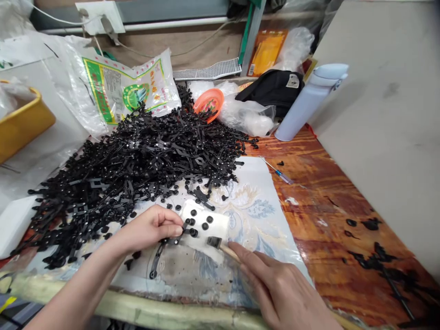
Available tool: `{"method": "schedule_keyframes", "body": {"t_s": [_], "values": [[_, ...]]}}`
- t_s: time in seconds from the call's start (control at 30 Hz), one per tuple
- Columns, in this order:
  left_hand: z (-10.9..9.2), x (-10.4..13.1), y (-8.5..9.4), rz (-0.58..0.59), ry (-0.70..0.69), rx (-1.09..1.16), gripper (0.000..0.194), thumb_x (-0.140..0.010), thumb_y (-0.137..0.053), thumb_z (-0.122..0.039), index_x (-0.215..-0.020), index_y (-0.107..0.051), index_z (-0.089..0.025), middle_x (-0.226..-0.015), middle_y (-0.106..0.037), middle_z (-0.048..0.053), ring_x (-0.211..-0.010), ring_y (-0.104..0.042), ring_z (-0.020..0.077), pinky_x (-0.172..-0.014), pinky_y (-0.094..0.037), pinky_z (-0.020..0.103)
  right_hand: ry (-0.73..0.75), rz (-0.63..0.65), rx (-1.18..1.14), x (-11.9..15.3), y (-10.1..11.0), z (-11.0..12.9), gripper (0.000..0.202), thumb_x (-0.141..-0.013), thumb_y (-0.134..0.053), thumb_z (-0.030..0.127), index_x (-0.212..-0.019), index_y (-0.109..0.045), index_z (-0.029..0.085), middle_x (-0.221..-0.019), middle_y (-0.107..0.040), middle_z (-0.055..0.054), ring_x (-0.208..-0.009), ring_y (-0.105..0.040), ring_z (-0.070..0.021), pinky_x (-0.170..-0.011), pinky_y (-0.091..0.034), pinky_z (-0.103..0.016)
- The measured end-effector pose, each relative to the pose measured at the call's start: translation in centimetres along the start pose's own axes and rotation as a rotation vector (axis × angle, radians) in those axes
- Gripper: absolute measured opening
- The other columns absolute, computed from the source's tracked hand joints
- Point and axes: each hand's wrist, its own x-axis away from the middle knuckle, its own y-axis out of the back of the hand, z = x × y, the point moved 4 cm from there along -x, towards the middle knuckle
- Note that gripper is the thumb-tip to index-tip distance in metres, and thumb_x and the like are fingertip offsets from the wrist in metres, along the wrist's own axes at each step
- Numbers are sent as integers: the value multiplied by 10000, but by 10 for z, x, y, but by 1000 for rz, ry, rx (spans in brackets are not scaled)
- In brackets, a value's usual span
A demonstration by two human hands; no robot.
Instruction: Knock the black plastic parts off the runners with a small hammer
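My left hand point(160, 224) pinches a black jointed plastic piece point(176, 241) with round ends; one of its arms point(156, 261) hangs toward the table's front edge. In my right hand point(275, 279) is a wooden-handled tool point(228, 251) with a short dark head, its exact kind unclear. The head sits just right of the jointed piece, apart from it. Beneath both lies a small white pad point(220, 223), with several black round caps point(205, 226) on it. A patterned cloth point(254, 206) lies under the pad.
A large heap of black jointed pieces point(147, 151) covers the back left. Behind it are a printed plastic bag point(154, 82) and an orange dish point(209, 103). A pale blue bottle point(305, 107) stands back right. A small screwdriver point(283, 176) and loose black parts point(371, 223) lie right.
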Motion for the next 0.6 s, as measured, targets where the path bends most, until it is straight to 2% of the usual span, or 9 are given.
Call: {"method": "schedule_keyframes", "body": {"t_s": [0.23,0.33,0.6], "values": [[-3,-11,5,119,-26,-97,150,-739,-623,-266,-632,-619,-161,-527,-456,-65,-490,-326,81,-486,-253,212,3,36,17,-1,-1,-2,485,-909,-272,165,-1333,-500,222,-827,-711,-88,-624,-691,-207,-600,-582,-341],[-2,-12,7,124,-26,-111,156,-748,-611,-274,-638,-610,-163,-538,-456,-61,-510,-340,88,-503,-259,217,3,33,25,-1,-3,-2,481,-906,-282,168,-1332,-497,229,-851,-711,-92,-635,-693,-210,-600,-582,-343],[-4,-16,5,133,-27,-156,171,-756,-599,-305,-674,-601,-156,-565,-456,-58,-535,-350,94,-530,-262,222,-1,13,28,-1,-1,1,475,-922,-256,184,-1309,-530,198,-760,-689,-92,-598,-681,-204,-582,-575,-335]]}}
